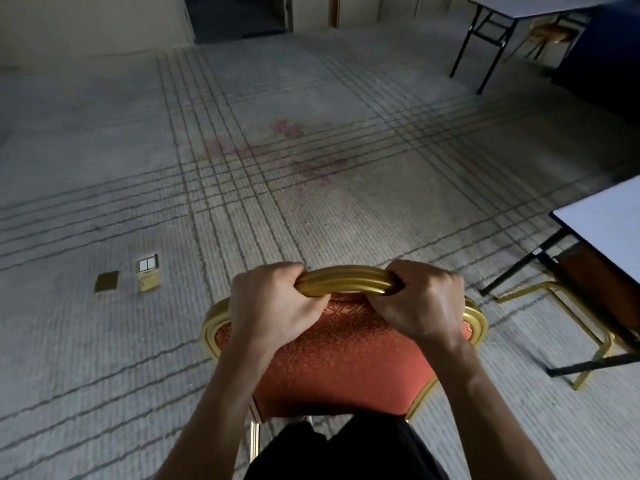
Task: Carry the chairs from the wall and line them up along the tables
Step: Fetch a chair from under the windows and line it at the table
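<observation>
Chair (346,362), top rail (346,279) crosswise (padded back nearest), left hand (273,306) and right hand (422,303) clenched around it.

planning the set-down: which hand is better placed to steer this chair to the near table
Probably the right hand: it grips the chair rail on the side nearest the table; the left hand grips the far side.

A person's left hand (273,306) and right hand (422,303) grip, side by side, the top rail of a chair (346,351). Just right of the chair stands a table (602,223) with a second chair (571,306) under it, while two floor plates (147,271) lie side by side to the chair's left. Well ahead of the chair, a far table (512,8) stands to the right and a doorway (235,15) to the left.
</observation>
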`<control>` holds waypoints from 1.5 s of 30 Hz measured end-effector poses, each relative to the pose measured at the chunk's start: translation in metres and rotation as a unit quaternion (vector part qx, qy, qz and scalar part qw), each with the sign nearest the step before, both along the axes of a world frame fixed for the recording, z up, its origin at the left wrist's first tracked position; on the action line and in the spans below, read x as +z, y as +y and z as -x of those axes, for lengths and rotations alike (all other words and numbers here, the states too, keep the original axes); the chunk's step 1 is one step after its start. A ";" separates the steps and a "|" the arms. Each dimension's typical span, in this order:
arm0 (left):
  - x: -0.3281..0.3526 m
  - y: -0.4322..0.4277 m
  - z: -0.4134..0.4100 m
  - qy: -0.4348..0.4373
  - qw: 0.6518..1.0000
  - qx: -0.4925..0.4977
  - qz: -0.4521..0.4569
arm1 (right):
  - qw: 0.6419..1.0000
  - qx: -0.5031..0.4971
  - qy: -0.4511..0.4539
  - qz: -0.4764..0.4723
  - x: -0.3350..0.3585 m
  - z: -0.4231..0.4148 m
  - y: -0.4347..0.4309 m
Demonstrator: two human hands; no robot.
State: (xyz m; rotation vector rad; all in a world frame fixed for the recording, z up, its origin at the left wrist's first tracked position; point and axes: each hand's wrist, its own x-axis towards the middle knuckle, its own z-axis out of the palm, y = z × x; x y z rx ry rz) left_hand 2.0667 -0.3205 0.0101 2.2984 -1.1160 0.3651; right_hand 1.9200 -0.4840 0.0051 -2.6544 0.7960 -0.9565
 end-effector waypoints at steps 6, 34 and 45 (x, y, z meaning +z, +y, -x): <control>0.019 -0.104 -0.098 0.004 0.999 -0.040 0.001 | 0.999 -0.032 -0.008 0.000 0.015 -0.087 -0.093; -0.023 -0.668 -0.495 0.044 0.998 -0.036 0.007 | 0.999 -0.044 -0.010 -0.016 -0.018 -0.476 -0.647; 0.003 -0.878 -0.644 0.039 0.992 -0.119 0.003 | 0.993 -0.118 -0.012 -0.015 0.002 -0.604 -0.832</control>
